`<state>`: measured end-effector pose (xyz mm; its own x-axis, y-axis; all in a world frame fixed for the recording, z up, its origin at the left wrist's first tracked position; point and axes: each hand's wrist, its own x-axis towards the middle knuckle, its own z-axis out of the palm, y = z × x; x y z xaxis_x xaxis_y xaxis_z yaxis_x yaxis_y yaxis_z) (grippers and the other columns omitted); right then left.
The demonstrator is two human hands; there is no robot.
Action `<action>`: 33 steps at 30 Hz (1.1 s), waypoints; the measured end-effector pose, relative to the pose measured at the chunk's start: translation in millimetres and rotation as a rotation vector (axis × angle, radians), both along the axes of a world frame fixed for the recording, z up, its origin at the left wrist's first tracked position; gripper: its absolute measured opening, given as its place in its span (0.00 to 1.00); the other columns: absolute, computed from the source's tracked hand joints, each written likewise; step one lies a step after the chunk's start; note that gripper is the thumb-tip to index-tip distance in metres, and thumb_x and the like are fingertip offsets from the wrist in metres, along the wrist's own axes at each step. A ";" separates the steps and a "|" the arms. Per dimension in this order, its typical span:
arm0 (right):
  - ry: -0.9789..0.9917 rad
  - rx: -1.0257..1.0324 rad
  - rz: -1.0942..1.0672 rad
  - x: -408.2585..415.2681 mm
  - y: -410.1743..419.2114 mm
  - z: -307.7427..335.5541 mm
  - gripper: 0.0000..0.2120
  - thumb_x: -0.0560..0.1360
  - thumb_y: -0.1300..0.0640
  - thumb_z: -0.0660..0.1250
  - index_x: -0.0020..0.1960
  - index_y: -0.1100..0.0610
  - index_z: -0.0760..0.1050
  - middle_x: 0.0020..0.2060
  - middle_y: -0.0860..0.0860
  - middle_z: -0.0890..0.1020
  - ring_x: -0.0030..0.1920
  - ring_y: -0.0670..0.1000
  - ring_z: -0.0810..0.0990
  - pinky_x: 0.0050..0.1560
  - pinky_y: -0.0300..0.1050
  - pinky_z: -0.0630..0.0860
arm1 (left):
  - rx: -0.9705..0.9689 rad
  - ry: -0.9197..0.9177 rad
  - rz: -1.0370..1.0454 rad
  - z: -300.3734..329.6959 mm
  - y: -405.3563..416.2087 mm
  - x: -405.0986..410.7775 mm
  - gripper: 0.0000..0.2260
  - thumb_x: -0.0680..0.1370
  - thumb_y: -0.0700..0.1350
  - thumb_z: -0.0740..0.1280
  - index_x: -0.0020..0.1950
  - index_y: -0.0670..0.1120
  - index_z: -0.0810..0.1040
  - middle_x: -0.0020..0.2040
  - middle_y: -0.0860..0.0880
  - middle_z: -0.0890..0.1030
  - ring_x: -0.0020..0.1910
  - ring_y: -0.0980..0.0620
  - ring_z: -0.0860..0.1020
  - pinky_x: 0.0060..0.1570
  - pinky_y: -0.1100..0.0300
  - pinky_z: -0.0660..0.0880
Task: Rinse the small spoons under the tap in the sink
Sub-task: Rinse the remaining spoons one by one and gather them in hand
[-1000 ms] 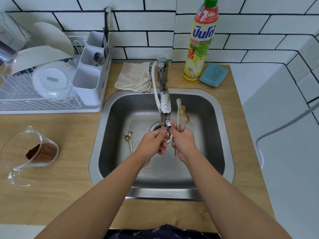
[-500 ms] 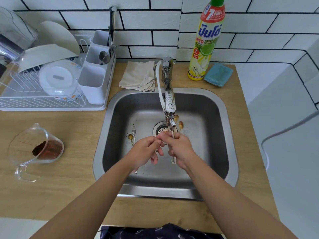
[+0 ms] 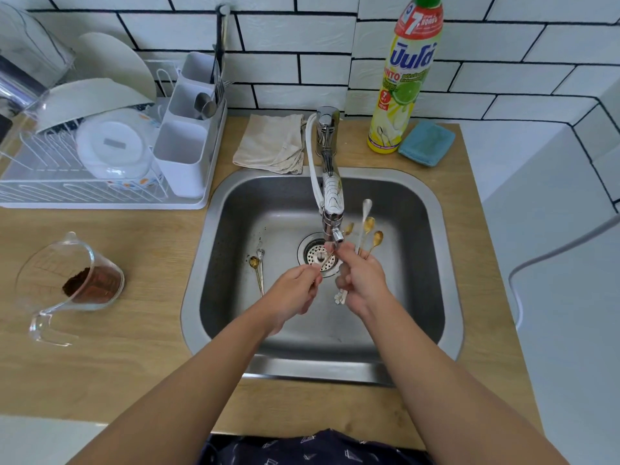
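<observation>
My right hand [image 3: 364, 283] grips a bundle of small spoons [image 3: 368, 226] over the steel sink [image 3: 436, 203]. Their gold and silver bowls stick up just right of the tap [image 3: 332, 199], and the handle ends poke out below my fist. My left hand [image 3: 293, 292] pinches the handle of one small spoon [image 3: 327, 258], which slants up to the tap's nozzle above the drain [image 3: 313, 253]. Two more small spoons [image 3: 257, 266], one gold and one silver, lie on the sink floor at the left. Any running water is too faint to make out.
A dish rack [image 3: 100, 193] with plates and a cutlery holder stands at the back left. Beside the sink's left rim sits a glass measuring jug [image 3: 67, 283] with brown powder. Behind the sink are a folded cloth [image 3: 271, 146], a dish soap bottle [image 3: 406, 78] and a blue sponge [image 3: 426, 142].
The spoon bundle in my right hand dipped behind the tap and now shows to its right again. My left hand has drawn a little left, away from the right hand.
</observation>
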<state>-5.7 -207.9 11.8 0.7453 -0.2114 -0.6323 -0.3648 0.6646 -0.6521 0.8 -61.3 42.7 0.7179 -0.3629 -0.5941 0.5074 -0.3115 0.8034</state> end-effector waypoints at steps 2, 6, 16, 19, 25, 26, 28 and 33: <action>0.008 -0.002 0.022 -1.1 5.6 1.0 0.02 0.79 0.61 0.72 0.48 0.59 0.82 0.40 0.53 0.86 0.20 0.41 0.61 0.20 0.34 0.58 | -0.016 0.006 0.030 1.7 -1.6 0.5 0.16 0.84 0.48 0.56 0.37 0.48 0.67 0.26 0.54 0.64 0.25 0.54 0.60 0.25 0.62 0.58; -0.016 -0.033 0.211 -13.2 17.8 1.0 0.03 0.76 0.60 0.76 0.47 0.56 0.83 0.29 0.46 0.82 0.20 0.41 0.60 0.20 0.35 0.57 | -0.038 0.037 0.073 4.0 3.0 3.8 0.17 0.85 0.50 0.56 0.36 0.49 0.65 0.27 0.52 0.61 0.26 0.53 0.57 0.28 0.59 0.54; -0.028 -0.084 0.304 -4.7 11.4 4.6 0.06 0.77 0.56 0.75 0.41 0.54 0.85 0.32 0.47 0.84 0.21 0.41 0.60 0.20 0.35 0.57 | -0.202 0.182 0.123 6.7 7.7 0.3 0.17 0.84 0.50 0.56 0.35 0.50 0.65 0.26 0.51 0.59 0.23 0.54 0.54 0.28 0.59 0.53; -0.025 -0.092 0.174 5.2 -0.1 6.1 0.06 0.80 0.59 0.72 0.44 0.57 0.83 0.41 0.52 0.88 0.20 0.41 0.60 0.20 0.34 0.57 | -0.203 0.176 0.069 5.7 11.1 1.6 0.19 0.85 0.53 0.57 0.34 0.51 0.67 0.27 0.51 0.61 0.23 0.53 0.56 0.28 0.60 0.55; 0.023 -0.141 0.119 0.2 11.1 2.6 0.04 0.77 0.56 0.75 0.45 0.56 0.84 0.42 0.53 0.89 0.21 0.43 0.60 0.20 0.36 0.58 | 0.123 -0.122 -0.155 5.9 7.6 6.5 0.22 0.85 0.56 0.56 0.45 0.45 0.81 0.31 0.50 0.79 0.26 0.54 0.70 0.26 0.65 0.68; 0.027 -0.130 0.122 -1.2 13.5 2.1 0.05 0.77 0.56 0.76 0.45 0.56 0.84 0.40 0.52 0.89 0.21 0.43 0.60 0.19 0.36 0.58 | 0.125 -0.137 -0.158 4.6 8.8 7.4 0.21 0.86 0.53 0.56 0.45 0.43 0.81 0.30 0.49 0.78 0.26 0.54 0.70 0.26 0.64 0.67; 0.034 -0.094 0.174 -6.0 16.9 0.2 0.09 0.76 0.54 0.76 0.48 0.60 0.85 0.34 0.49 0.86 0.20 0.42 0.61 0.19 0.36 0.58 | 0.069 -0.109 -0.149 3.1 12.5 8.3 0.20 0.86 0.52 0.55 0.45 0.42 0.80 0.29 0.47 0.77 0.24 0.52 0.68 0.25 0.62 0.65; 0.008 -0.071 0.171 -1.9 7.7 2.2 0.07 0.78 0.57 0.74 0.50 0.61 0.82 0.40 0.51 0.89 0.21 0.42 0.61 0.19 0.35 0.59 | -0.138 0.056 -0.121 0.3 18.4 5.1 0.20 0.86 0.54 0.56 0.48 0.41 0.78 0.30 0.44 0.78 0.21 0.53 0.64 0.24 0.63 0.64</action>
<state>-7.6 -200.1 14.0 0.7691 -0.1260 -0.6265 -0.4742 0.5447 -0.6917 5.9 -42.9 43.0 0.6311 -0.5254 -0.5707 0.5180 -0.2623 0.8142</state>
